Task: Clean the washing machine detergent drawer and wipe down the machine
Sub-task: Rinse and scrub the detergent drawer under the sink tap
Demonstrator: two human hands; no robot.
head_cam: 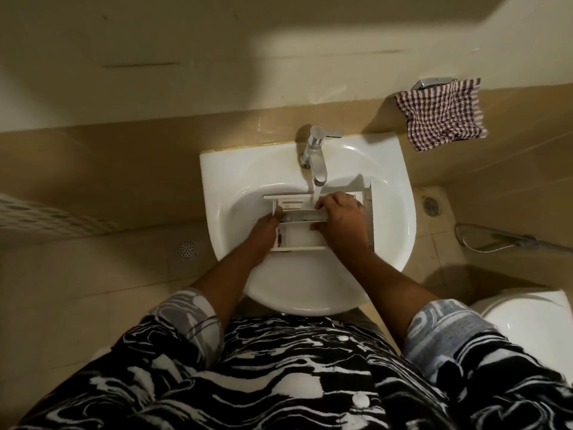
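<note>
The white plastic detergent drawer (297,234) lies in the bowl of the white sink (393,231), under a stream of water running from the chrome tap (316,156). My left hand (266,225) grips the drawer's left wall, with the thumb over its top edge. My right hand (339,218) lies across the drawer's right half, fingers curled over the middle divider near the water stream. The drawer's right end sticks out past my right hand toward the sink's right side.
A red and white checked cloth (443,114) hangs from a chrome holder on the wall at the right. A white toilet (527,318) stands at the lower right, with a spray hose (496,243) above it. Floor drains (187,249) sit beside the sink.
</note>
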